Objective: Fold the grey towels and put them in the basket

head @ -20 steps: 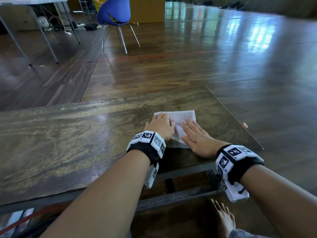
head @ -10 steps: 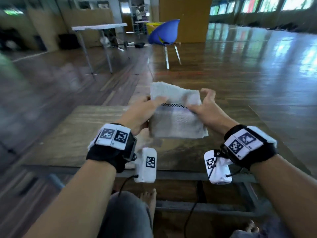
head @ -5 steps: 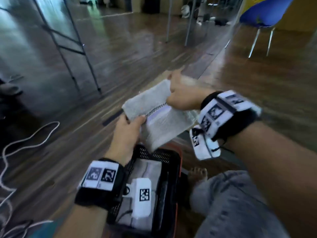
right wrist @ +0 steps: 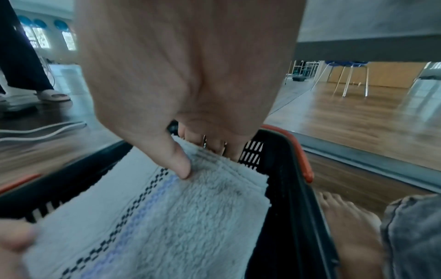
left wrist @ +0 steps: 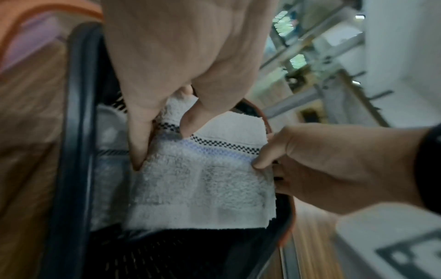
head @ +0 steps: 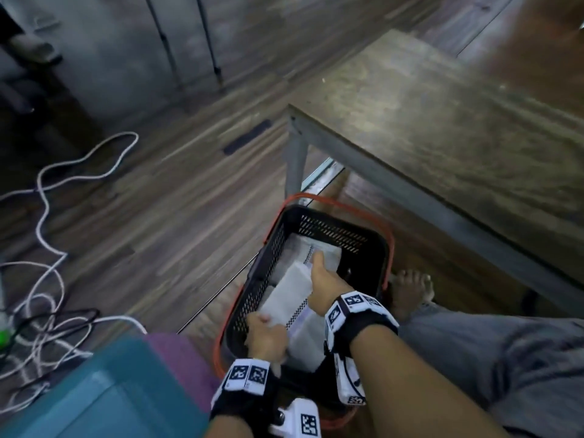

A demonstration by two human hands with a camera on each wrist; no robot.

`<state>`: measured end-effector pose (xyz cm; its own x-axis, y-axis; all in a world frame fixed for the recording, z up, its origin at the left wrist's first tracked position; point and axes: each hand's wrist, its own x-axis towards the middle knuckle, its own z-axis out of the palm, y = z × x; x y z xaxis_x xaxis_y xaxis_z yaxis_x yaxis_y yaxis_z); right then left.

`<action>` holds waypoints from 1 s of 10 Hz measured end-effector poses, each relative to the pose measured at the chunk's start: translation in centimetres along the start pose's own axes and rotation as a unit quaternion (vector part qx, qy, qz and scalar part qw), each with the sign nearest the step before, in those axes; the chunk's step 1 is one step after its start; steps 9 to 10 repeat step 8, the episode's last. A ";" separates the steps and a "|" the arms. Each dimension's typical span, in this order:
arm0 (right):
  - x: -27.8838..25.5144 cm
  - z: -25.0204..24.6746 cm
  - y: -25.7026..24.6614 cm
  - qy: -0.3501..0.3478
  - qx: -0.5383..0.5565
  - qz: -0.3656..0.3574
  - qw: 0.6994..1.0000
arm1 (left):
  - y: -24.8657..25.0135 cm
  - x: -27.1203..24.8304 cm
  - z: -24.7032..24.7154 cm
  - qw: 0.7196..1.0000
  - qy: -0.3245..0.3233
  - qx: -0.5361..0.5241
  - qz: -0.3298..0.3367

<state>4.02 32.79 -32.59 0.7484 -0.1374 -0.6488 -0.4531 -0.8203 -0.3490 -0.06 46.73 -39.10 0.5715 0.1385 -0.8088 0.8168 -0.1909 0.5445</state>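
Observation:
A folded grey towel (head: pixel 289 295) with a checkered stripe hangs inside the black basket (head: pixel 376 248) with orange handles, on the floor beside the table. My left hand (head: pixel 264 333) pinches its near end and my right hand (head: pixel 319 273) pinches its far end. Another folded towel (head: pixel 328 252) lies at the basket's bottom. In the left wrist view the towel (left wrist: pixel 203 181) is gripped by my left hand (left wrist: pixel 164 136) with the right hand (left wrist: pixel 262 162) pinching its edge. The right wrist view shows thumb and fingers of my right hand (right wrist: pixel 198 162) clamped on the towel (right wrist: pixel 181 217).
The wooden table (head: pixel 458 121) with a metal leg (head: pixel 295 165) stands right above the basket. My bare foot (head: pixel 410 289) and trouser leg (head: pixel 505 358) are right of it. White cables (head: pixel 47 248) trail on the floor at left; a teal box (head: pixel 94 399) sits near-left.
Both hands have carried the folded towel off the table, swung it left and down, and lowered it into the basket. My view has turned down to the floor.

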 end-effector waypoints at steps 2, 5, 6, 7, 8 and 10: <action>2.7 2.7 -0.2 -0.049 0.034 -0.024 0.998 | 0.1 2.6 0.0 0.976 -0.063 0.181 -0.103; 4.3 4.3 0.7 -0.074 0.019 0.008 0.997 | 0.5 4.2 -0.2 0.984 -0.002 0.013 -0.175; 4.2 4.2 0.5 -0.089 0.039 0.014 0.995 | 1.7 3.2 -0.6 0.983 -0.009 0.034 -0.181; 3.7 3.3 -0.1 -0.071 0.071 0.000 0.995 | 2.9 2.8 -1.3 0.988 -0.027 0.028 -0.147; 3.1 1.4 -0.9 0.006 0.112 -0.023 0.993 | 5.4 1.0 -2.3 0.997 -0.023 0.029 -0.067; 3.1 1.4 -0.9 0.006 0.112 -0.023 0.993 | 5.4 1.0 -2.3 0.997 -0.023 0.029 -0.067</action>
